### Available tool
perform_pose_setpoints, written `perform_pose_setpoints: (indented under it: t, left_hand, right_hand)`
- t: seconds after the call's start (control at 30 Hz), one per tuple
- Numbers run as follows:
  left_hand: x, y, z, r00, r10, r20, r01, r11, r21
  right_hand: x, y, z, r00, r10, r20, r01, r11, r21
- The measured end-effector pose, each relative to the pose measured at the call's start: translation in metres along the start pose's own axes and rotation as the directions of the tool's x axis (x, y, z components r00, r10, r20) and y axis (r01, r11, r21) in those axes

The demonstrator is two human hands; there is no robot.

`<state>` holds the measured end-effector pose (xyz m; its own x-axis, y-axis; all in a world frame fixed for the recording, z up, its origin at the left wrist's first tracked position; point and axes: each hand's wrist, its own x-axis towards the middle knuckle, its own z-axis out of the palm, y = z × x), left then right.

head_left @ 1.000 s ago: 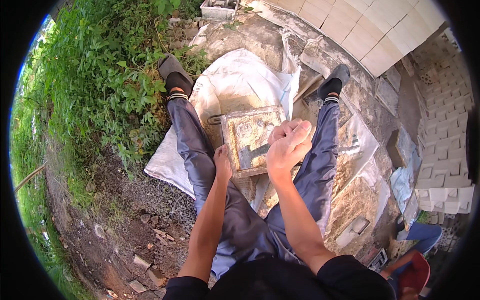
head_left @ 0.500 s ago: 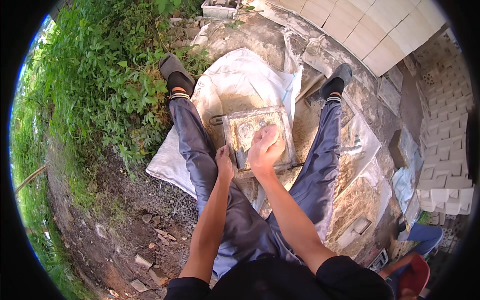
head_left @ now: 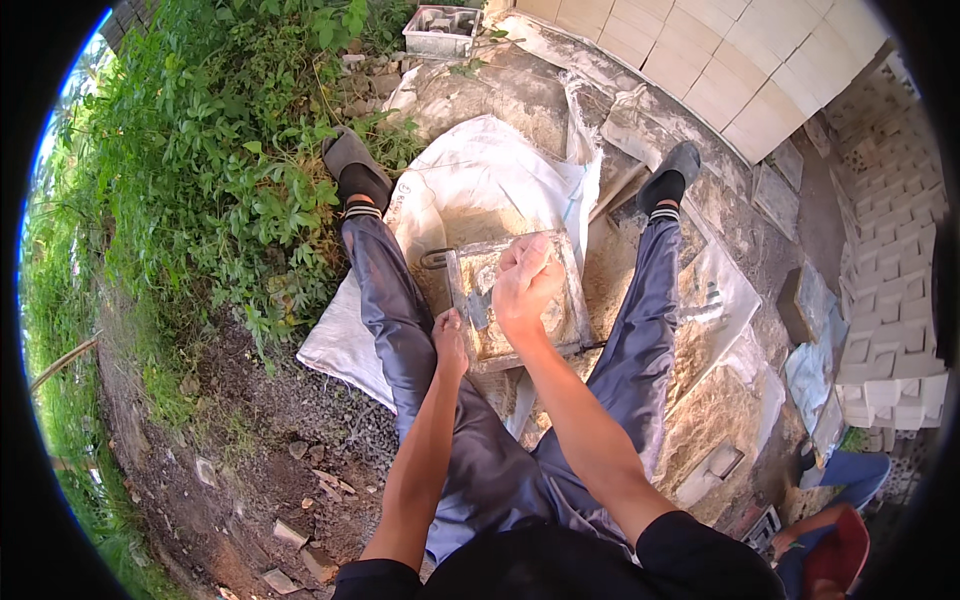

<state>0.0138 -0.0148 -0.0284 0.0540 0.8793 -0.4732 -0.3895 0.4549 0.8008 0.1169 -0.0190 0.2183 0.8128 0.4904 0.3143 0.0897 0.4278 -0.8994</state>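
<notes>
A square mould frame [head_left: 580, 305] with pale, damp-looking sandy material [head_left: 505, 343] inside lies between my legs. My right hand [head_left: 527, 280] is closed in a fist over the far middle of the frame. Whatever its fingers hold is hidden. Beside the frame's left edge is my left hand [head_left: 450, 338], its fingers pressed together near my left thigh; I cannot make out anything in them. A small flat grey piece [head_left: 478, 310] shows between the hands, at the left inside of the frame. A metal loop handle [head_left: 433, 259] juts from the frame's far left side.
White woven sacking [head_left: 490, 150] spreads beneath the mould. A flat trowel-like tool [head_left: 710, 473] lies on sand at the right. Stacked pale blocks [head_left: 890, 290] line the right side. Plants [head_left: 220, 170] grow at the left. Another person's arm [head_left: 815, 528] shows at the lower right.
My right hand has moved farther from me across the mould, still closed. My left hand stays by the left edge. The whole view has shifted slightly, so the scene sits lower.
</notes>
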Motion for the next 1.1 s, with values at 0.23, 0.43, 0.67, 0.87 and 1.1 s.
perform_pose_setpoints:
  t: [0.23,0.43,0.67,0.87,1.1]
  left_hand:
    - [0.001,0.0,-0.007,0.998,0.065,0.022,-0.065,0.998,0.013]
    - [-0.006,0.008,0.003,0.995,0.098,0.013,-0.099,0.985,0.144]
    - [-0.049,0.05,0.049,0.471,0.701,0.535,-0.716,-0.05,0.696]
    - [-0.03,0.026,0.086,0.443,0.23,0.867,-0.878,-0.088,0.471]
    - [-0.017,0.015,0.107,0.51,0.111,0.853,-0.818,-0.246,0.521]
  right_hand:
    - [0.034,-0.055,-0.04,0.992,0.04,0.119,-0.062,0.981,0.186]
    - [0.047,-0.033,-0.096,0.957,0.041,0.289,-0.08,0.989,0.124]
    - [0.063,-0.017,-0.112,0.936,0.16,0.313,-0.207,0.97,0.125]
    - [0.072,-0.027,-0.1,0.962,0.184,0.201,-0.211,0.969,0.126]
    - [0.072,-0.027,-0.118,0.978,0.131,0.162,-0.159,0.971,0.18]
